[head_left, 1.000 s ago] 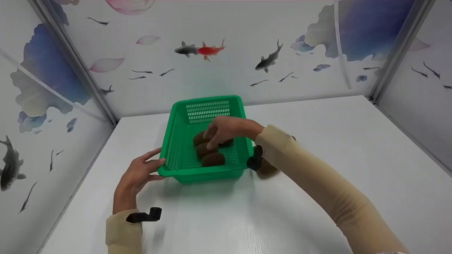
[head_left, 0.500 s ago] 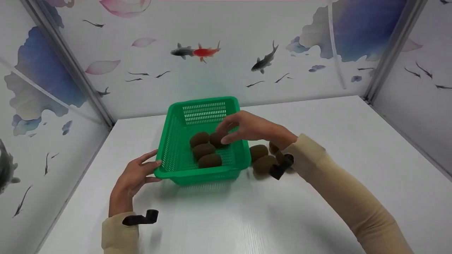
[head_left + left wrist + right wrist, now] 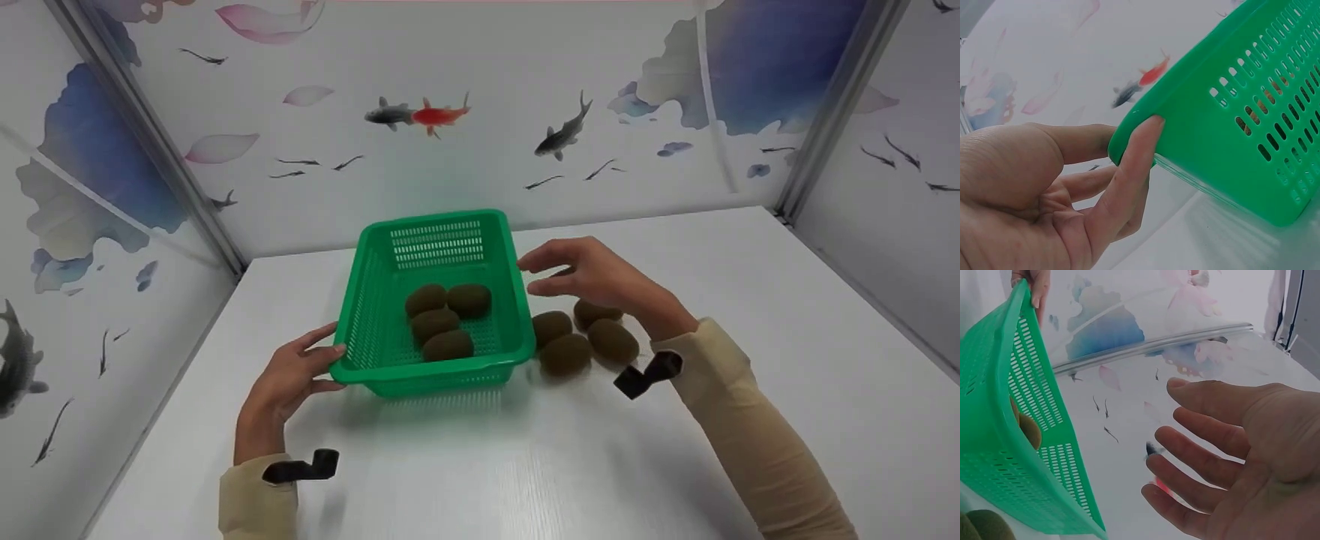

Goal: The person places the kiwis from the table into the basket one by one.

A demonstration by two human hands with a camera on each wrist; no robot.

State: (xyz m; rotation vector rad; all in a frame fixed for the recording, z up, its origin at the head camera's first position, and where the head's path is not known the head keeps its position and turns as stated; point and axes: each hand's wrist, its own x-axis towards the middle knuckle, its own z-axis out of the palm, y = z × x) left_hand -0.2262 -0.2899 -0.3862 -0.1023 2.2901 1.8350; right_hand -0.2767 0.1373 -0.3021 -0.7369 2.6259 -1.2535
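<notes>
A green plastic basket [image 3: 433, 373] with slotted walls stands on the table, several brown kiwifruits [image 3: 448, 346] inside it. My left hand [image 3: 289, 375] holds its near left corner. In the left wrist view, thumb and fingers pinch the basket's rim [image 3: 1134, 121] from both sides. Beyond the basket's right side my right hand [image 3: 600, 274] hovers, its fingers spread and nothing in it; the right wrist view shows this hand [image 3: 1230, 455] palm and all. Just below it, several more kiwifruits [image 3: 566, 355] lie in a cluster on the table, close to the basket's right wall.
The white table [image 3: 465, 480] is enclosed by panels at the back and sides. A back panel [image 3: 480, 172] printed with fish and petals rises just behind the basket. Both wrists carry a small black camera mount [image 3: 649, 374].
My right hand has left the basket and moved right, over the loose kiwifruits. One kiwifruit it was touching now lies in the basket uncovered. The left hand stays at the corner.
</notes>
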